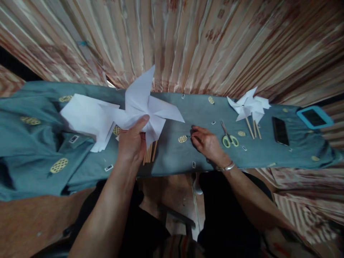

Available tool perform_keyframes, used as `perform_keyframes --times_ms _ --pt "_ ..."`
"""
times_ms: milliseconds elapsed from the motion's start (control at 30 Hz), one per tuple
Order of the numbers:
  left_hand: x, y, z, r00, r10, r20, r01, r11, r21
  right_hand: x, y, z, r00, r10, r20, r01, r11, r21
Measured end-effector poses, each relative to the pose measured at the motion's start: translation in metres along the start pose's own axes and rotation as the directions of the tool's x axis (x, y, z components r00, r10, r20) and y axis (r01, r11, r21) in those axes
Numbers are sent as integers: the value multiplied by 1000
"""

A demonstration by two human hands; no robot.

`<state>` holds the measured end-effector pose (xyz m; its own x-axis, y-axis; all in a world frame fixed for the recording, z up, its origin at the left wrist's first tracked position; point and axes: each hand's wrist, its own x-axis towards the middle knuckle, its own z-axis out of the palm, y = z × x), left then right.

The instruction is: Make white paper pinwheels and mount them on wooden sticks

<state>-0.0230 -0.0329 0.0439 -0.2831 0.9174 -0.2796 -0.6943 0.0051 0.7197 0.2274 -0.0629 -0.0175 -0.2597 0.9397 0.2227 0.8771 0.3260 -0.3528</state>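
My left hand grips a white paper pinwheel above the table, its thumb pressed at the folded centre. Several thin wooden sticks lie on the cloth just below it, partly hidden by the hand and paper. My right hand is low over the cloth beside a printed pineapple, thumb and fingertips pinched together. Something small and dark shows at those fingertips, too tiny to name. Green-handled scissors rest to the right of this hand. A stack of white paper sheets lies on the left.
Finished-looking pinwheels on wooden sticks lie at the right. Beyond them are a black phone and a blue-framed tablet. Bunched grey-green cloth covers the table's left end. A pleated curtain hangs behind.
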Motion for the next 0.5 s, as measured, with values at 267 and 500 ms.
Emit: perform_keyframes --times_ms 267,500 --pt "-4 -19 9 999 -34 30 32 998 51 14 2 -19 931 348 106 -361 921 147" --pt "-9 -34 12 995 -11 100 0 994 113 16 -14 -9 932 310 187 -325 944 55"
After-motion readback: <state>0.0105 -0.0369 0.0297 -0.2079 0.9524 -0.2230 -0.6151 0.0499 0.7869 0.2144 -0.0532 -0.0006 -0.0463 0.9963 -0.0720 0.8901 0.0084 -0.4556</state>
